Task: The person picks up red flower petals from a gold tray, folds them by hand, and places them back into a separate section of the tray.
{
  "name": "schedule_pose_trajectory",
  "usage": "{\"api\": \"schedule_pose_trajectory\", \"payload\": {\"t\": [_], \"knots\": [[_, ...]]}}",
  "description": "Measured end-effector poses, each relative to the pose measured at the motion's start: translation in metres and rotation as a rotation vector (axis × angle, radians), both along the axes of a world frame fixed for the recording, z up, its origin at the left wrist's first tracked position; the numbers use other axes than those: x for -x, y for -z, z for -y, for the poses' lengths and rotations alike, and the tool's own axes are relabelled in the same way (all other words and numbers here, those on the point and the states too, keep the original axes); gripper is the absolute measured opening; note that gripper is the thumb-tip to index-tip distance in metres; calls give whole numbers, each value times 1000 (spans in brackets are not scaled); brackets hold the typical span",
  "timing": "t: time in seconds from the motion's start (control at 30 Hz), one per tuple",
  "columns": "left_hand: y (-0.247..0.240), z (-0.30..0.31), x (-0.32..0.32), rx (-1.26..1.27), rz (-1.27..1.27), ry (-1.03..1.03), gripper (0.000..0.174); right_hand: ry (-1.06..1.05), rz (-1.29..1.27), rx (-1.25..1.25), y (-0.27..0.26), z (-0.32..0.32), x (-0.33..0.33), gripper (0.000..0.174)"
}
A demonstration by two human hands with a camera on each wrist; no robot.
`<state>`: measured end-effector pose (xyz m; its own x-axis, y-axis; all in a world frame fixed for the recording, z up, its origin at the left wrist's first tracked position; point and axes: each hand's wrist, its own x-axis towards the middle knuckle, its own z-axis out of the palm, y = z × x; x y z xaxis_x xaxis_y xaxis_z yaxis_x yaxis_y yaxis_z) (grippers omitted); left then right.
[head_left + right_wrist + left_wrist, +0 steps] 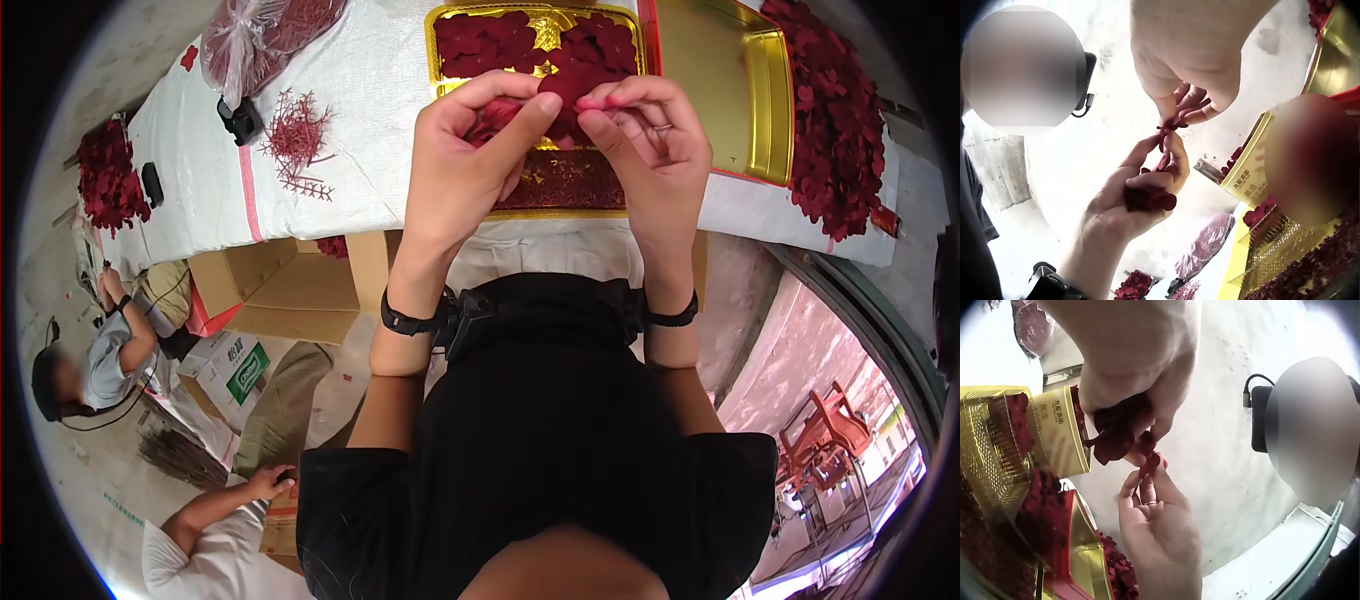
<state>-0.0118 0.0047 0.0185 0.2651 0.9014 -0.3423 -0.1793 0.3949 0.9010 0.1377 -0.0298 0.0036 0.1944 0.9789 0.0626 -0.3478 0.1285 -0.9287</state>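
Both hands meet over a gold tray [520,213] that holds dark red flower-shaped petal pieces [490,42]. My left hand [465,165] has several loose petal pieces [1147,199] tucked in its curled fingers. Between its thumb and forefinger it pinches a dark red petal piece [1150,464]. From the other side, the right hand [655,150] grips the same piece with thumb and fingertips, its other fingers bent. In the right wrist view the fingertips of both hands come together at this piece, and the left palm's bunch shows below them.
A red-edged gold lid [725,95] lies right of the tray, beside a large petal heap [830,130]. Leftward are red branching stems [297,135], a black device [240,122] and a plastic bag [262,40]. A printed cream container [1060,434] stands behind. Two people [120,350] sit left.
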Motion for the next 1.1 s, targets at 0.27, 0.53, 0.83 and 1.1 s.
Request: {"api": "schedule_pose_trajectory", "payload": {"t": [0.27,0.53,0.83,1.1], "knots": [[-3,2,0,-80,-59,37,12,-24,152,26,-4,1,-6,24],[-10,2,2,-312,-199,122,13,-76,3,153,-15,-3,-4,41],[-25,10,7,-679,-373,145,12,112,123,-226,-8,13,0,35],[-33,11,6,-1080,-123,172,17,290,381,-664,-23,18,4,35]]}}
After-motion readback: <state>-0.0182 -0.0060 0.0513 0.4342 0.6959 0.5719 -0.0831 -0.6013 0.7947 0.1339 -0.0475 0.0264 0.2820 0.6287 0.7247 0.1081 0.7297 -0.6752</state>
